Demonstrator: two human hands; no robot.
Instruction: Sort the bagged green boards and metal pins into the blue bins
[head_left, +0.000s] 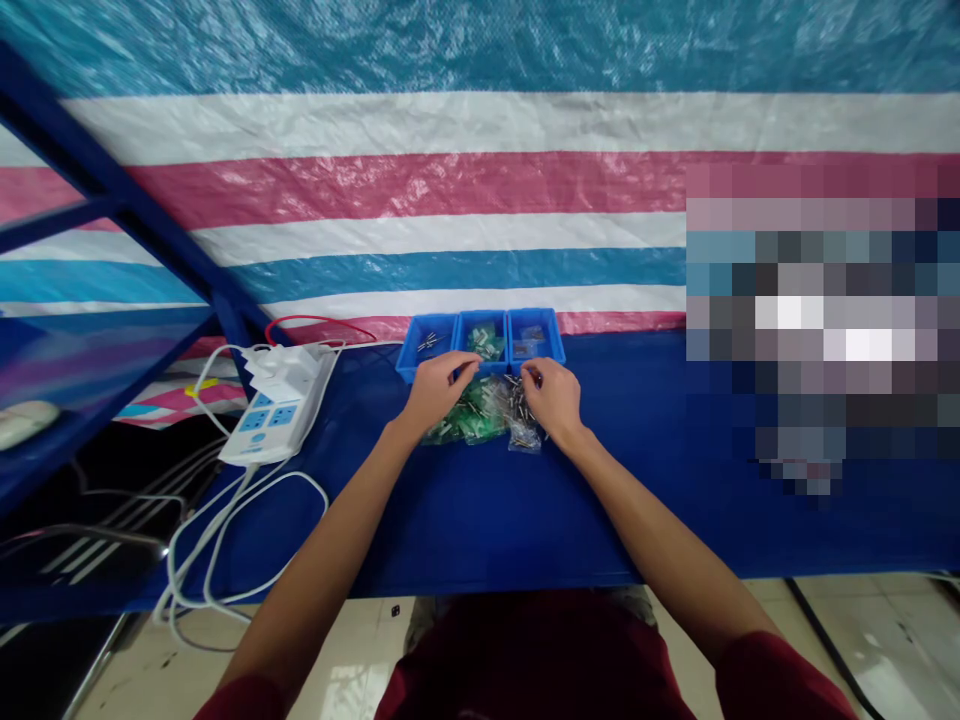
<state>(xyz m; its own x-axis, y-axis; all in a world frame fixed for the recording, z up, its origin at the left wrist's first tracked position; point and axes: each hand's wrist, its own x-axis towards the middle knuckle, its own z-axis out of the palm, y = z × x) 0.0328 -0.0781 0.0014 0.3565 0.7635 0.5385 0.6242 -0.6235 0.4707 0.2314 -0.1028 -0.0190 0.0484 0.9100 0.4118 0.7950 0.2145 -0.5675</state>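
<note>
Both my arms reach across a blue table. My left hand rests with curled fingers on a clear bag of green parts, its fingertips near the bins. My right hand pinches at a clear bag of small metal parts. What the fingers pinch is too small to make out. Just beyond the hands stand three small blue bins side by side, with small parts inside.
A white power strip with plugs and white cables lies at the table's left. A red wire loops behind it. A blue shelf frame stands at left. A striped tarp hangs behind. A blurred area covers the right.
</note>
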